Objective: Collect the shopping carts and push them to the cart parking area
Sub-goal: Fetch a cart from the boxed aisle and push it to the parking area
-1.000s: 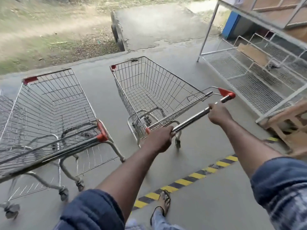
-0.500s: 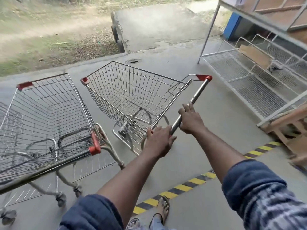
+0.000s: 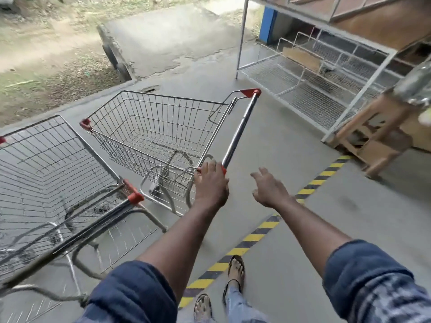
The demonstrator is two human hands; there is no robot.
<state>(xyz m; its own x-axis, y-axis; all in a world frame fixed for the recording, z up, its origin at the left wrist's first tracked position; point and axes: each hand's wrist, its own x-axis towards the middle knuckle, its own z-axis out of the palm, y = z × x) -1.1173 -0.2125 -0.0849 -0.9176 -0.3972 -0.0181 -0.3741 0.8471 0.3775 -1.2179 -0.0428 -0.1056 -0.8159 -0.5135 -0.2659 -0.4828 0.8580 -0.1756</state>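
Observation:
A wire shopping cart (image 3: 154,127) with red corner caps stands in the middle, turned so its basket points left. Its chrome handle bar (image 3: 240,129) runs away from me. My left hand (image 3: 211,185) grips the near end of that bar. My right hand (image 3: 268,190) hovers off the bar to the right, fingers spread and holding nothing. A second cart (image 3: 53,178) stands at the left, its handle (image 3: 93,227) close to my left arm.
A white wire shelf rack (image 3: 310,85) and a wooden stool (image 3: 377,136) stand at the right. Yellow-black floor tape (image 3: 256,234) crosses the concrete by my sandalled feet. A kerb with dirt and grass lies beyond the carts.
The middle cart has swung further left, toward the second cart. My right hand has let go of the handle bar and now hangs open beside it. My left hand still holds on.

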